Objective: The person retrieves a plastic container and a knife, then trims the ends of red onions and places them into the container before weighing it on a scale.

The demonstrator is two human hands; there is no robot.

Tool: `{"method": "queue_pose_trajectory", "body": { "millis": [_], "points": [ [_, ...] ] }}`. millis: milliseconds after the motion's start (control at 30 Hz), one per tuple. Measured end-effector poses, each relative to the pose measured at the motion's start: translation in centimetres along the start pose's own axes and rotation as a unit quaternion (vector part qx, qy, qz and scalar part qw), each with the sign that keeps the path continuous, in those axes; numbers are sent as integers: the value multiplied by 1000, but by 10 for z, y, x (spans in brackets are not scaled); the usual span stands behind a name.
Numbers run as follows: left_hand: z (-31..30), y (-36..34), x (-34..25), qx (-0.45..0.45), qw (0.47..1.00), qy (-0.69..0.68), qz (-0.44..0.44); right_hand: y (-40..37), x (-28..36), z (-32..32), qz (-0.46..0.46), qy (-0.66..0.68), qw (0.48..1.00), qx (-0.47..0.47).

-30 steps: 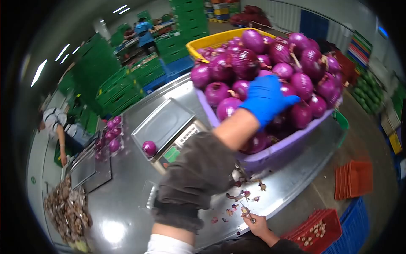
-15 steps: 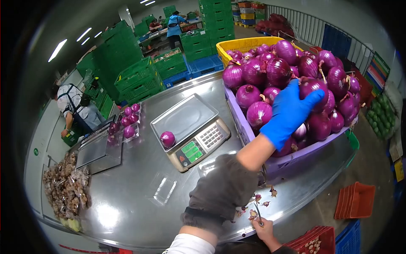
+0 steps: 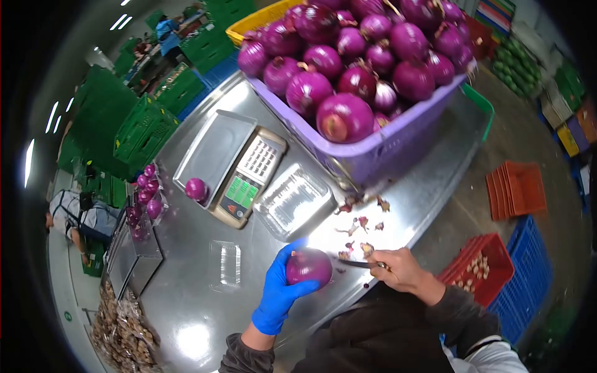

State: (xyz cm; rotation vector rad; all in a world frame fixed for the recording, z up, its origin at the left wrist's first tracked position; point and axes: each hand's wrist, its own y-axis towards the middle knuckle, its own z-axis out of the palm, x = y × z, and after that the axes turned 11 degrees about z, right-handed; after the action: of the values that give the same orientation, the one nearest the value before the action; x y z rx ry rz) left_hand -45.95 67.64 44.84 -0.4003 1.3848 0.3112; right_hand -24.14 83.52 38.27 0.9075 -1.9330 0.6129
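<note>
My left hand (image 3: 277, 287), in a blue glove, is wrapped round a red onion (image 3: 309, 268) above the steel table. My right hand (image 3: 399, 268), bare, grips a small knife (image 3: 357, 263), its blade pointing left toward the onion with a small gap between them. Trimmed onion scraps (image 3: 362, 224) are scattered on the table just beyond the knife. A purple crate (image 3: 385, 155) heaped with red onions stands beyond both hands. Between crate and scale is a clear plastic tray (image 3: 293, 202).
A digital scale (image 3: 245, 180) carries a single onion (image 3: 196, 189) on its pan. Packed onions (image 3: 149, 189) sit by a metal wrapping stand (image 3: 134, 258) at left. Red crates (image 3: 482, 270) and a blue crate (image 3: 525, 273) are right of the table. A person (image 3: 81, 214) stands at far left.
My left hand has come from the onion crate back toward me, bringing an onion. My right hand has lifted the knife beside it. The camera view has turned and shifted.
</note>
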Motion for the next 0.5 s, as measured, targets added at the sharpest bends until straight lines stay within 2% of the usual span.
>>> {"method": "queue_pose_trajectory", "body": {
  "millis": [33,67,133,267,367,433,500],
  "points": [
    [-1,-8,1,5,1000,-2,-15,0,13,-2,-74,-40,996,-11],
    [-1,-14,1,13,1000,11,-21,-1,25,-3,-60,-37,997,-8],
    [-5,-22,5,39,999,23,-31,4,44,-4,-156,-164,974,10],
    [-6,-27,-4,114,991,-2,-74,5,49,8,-192,-202,960,-17],
    [-7,-29,-3,141,988,7,-62,2,55,9,-224,-204,952,-34],
    [-6,-27,-6,179,982,48,-39,-3,58,9,-219,-205,953,-43],
    [-7,-26,-9,180,979,86,-35,-9,48,10,-216,-207,953,-51]
  ]
}}
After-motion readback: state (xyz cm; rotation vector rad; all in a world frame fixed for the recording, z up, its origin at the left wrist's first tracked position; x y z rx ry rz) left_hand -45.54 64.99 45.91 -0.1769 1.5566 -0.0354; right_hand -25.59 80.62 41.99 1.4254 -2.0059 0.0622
